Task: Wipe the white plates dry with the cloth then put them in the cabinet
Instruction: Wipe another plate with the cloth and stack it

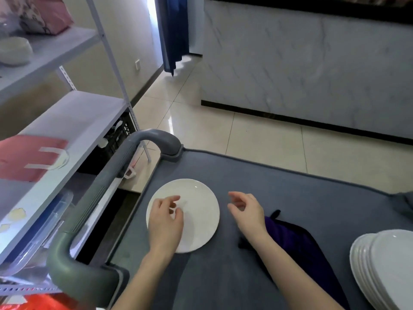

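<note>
Neither of your hands grips anything. Your left hand [166,222] hangs over the near-left part of the single white plate [201,198] with its fingers loosely curled. Your right hand [245,211] hangs just to the right of that plate, equally slack and empty. I cannot tell whether the left fingertips touch the plate.

Here are the risks, biggest things first. The shelf unit [73,117] on the left is probably where the plate is bound. The cart's grey handle [107,182] stands between that unit and the plate, so if you carry the plate low, its rim could knock the bar. The plate lies flat on the cart top [290,186], which leaves your fingers little rim to get under. A hurried lift may shove it toward the left edge. The stack of plates [384,265] sits at the near right, where a wide swing of your right elbow could nudge it. The purple cloth [297,240] lies unheld under your right forearm. If the plate is damp, bare fingers may slip on it.

As for pose, both forearms reach in from the near side, palms turned down. The left hand is above the plate and the right is over bare cart top.
</note>
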Demonstrator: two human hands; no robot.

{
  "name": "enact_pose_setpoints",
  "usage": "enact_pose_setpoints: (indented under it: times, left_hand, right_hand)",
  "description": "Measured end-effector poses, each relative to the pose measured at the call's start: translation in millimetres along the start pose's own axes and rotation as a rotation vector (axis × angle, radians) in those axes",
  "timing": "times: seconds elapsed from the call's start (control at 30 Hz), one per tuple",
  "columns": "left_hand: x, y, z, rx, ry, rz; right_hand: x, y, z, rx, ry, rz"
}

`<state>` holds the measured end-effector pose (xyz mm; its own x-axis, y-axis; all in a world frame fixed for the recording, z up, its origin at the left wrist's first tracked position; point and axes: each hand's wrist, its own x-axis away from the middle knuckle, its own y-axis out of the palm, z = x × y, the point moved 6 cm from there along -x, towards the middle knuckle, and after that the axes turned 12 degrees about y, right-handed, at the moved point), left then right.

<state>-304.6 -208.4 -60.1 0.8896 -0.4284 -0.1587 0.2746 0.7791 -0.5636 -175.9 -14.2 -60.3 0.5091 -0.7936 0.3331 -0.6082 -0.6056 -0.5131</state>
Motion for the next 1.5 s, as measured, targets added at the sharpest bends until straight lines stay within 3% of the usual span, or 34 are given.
enact_pose_setpoints:
  times: [0.27, 0.43, 0.6, 0.8, 1.1, 1.5]
  left_hand:
    - [24, 108, 134, 0.181, 0.261, -0.307]
    - [79, 183, 206, 0.235, 0.372, -0.552]
    - [126, 232, 248, 0.244, 0.389, -0.58]
    - [166, 281, 263, 0.043, 0.364, -0.73]
    - [181, 294, 257, -0.023, 0.247, -0.657]
    - [181, 285, 233, 0.256, -0.028, -0.601]
  right_hand:
    - [33, -162, 29, 0.117, -0.153, 0.289]
    - [59, -264, 91, 0.205, -0.03, 0.433]
    - [78, -338, 153, 0.333, 0.095, 0.504]
    - [94, -388, 206, 0.437, 0.249, 0.522]
    - [94, -409, 245, 0.288, 0.347, 0.397]
    - [88, -409, 252, -0.003, 0.327, 0.37]
